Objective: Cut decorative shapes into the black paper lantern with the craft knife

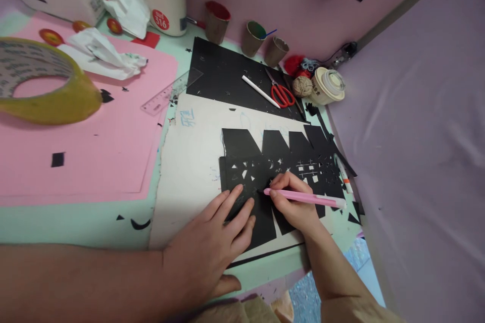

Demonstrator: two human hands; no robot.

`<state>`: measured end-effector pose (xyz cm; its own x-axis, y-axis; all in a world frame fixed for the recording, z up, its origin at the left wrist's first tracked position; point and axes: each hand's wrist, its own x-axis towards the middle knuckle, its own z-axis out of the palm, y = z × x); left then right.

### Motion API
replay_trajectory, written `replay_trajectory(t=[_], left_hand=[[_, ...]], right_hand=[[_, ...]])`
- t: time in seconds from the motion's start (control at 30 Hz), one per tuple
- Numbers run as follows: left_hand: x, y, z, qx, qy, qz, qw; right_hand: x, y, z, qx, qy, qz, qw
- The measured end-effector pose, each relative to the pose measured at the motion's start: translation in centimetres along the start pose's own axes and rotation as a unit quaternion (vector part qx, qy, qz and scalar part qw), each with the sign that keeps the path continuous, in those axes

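Note:
A sheet of black paper (261,222) with tapered tabs along its edges and small cut-out shapes lies on a white board (182,171). My left hand (215,237) rests flat on its lower left part, fingers stretched out and slightly apart. My right hand (293,207) is closed round a pink pen-shaped craft knife (303,196), held like a pen. Its dark tip meets the paper just right of my left fingertips; the blade itself is too small to make out. Windows, triangles and a crescent are cut through the paper above my hands.
Red-handled scissors (282,95) and a white pen (260,92) lie on another black sheet (223,75). A clear ruler (172,92), yellow tape roll (81,93), pink paper (102,161), brown cups (253,39), twine ball (302,86) and lidded tub (326,87) surround the board. Black scraps (141,224) are scattered.

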<state>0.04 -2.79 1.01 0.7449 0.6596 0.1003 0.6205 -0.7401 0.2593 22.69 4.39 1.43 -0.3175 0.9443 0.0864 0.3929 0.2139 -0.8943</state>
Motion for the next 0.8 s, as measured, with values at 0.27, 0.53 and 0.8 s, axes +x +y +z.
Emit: replay_trajectory(t=[0.27, 0.53, 0.8], left_hand=[[-0.13, -0.14, 0.23, -0.007, 0.013, 0.015, 1.0], [-0.05, 0.09, 0.25, 0.005, 0.009, 0.002, 1.0], [0.02, -0.03, 0.4, -0.005, 0.018, 0.009, 1.0]], right_hand=[[-0.1, 0.09, -0.04, 0.008, -0.009, -0.005, 1.0], [-0.09, -0.07, -0.01, -0.001, -0.011, -0.012, 1.0], [-0.04, -0.02, 0.14, 0.004, -0.007, 0.01, 1.0]])
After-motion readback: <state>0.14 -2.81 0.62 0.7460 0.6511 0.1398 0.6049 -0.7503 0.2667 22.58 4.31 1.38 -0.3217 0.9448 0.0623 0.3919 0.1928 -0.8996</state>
